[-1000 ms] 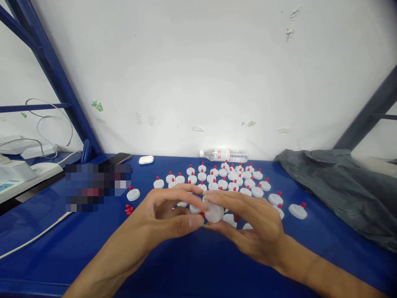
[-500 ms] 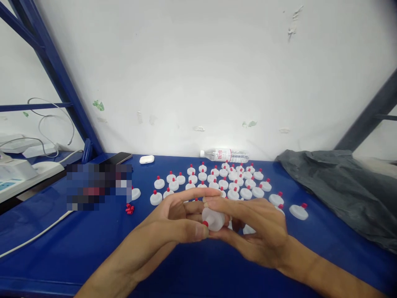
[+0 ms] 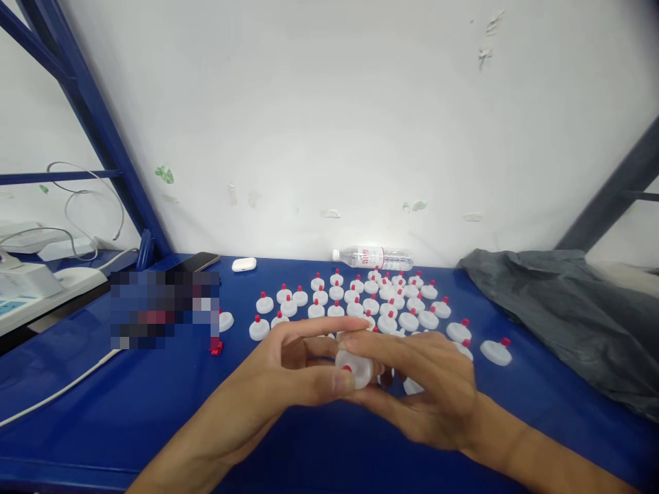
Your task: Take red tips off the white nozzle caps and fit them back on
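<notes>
Between my hands, just above the table, is a translucent white round nozzle cap (image 3: 362, 371) with a small red tip. My right hand (image 3: 427, 384) grips its rim between thumb and fingers. The thumb of my left hand (image 3: 293, 363) presses by the red tip and partly covers it, while its fingers curl around the cap's far side. Behind my hands stand many similar white nozzle caps (image 3: 408, 321), their red tips pointing up. A few of them are partly hidden by my fingers.
Small red tips (image 3: 216, 348) lie left of my hands, beside a blurred-out patch. A clear plastic bottle (image 3: 378, 258) lies along the wall, with a white case (image 3: 244, 265) and a dark phone (image 3: 198, 263) to its left. Dark grey plastic sheeting (image 3: 556, 315) covers the right side.
The held cap has turned slightly, and my left thumb has slid a little right over its red tip. Both hands otherwise stay in nearly the same place.
</notes>
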The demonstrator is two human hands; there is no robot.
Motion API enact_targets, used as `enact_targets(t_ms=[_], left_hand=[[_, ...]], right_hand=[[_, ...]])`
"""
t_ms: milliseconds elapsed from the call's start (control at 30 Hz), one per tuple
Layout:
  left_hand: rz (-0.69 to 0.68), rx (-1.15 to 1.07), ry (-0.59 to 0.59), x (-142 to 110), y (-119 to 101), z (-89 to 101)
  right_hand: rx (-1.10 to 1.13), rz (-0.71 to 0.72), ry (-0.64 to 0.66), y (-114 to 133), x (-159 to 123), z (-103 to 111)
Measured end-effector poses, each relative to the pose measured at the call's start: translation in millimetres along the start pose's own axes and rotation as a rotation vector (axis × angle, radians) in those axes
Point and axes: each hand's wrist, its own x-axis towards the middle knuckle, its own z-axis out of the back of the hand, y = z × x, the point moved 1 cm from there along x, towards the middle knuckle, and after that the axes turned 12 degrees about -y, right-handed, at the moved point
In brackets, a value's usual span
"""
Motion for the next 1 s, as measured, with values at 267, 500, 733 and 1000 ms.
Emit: enact_targets(t_ms=[267,500,733,1000], left_hand=[[-0.034,0.374,-0.133,-7,5,16.6],[-0.229,0.776,-0.588,-23,-12,47.6],[-0.22,0.703,-0.714,-30,-19,49.5],[-0.21,0.707,-0.757,-24,-19,47.2]], right_hand=[[0.027,-0.04,0.144,-6,-1,-10],[-0.107,-0.061,0.254,-8,-5,-13],[-0.171,-0.09,0.47,-11,-12,-20],[-0.151,-0.196,0.383,-6,-4,-15]])
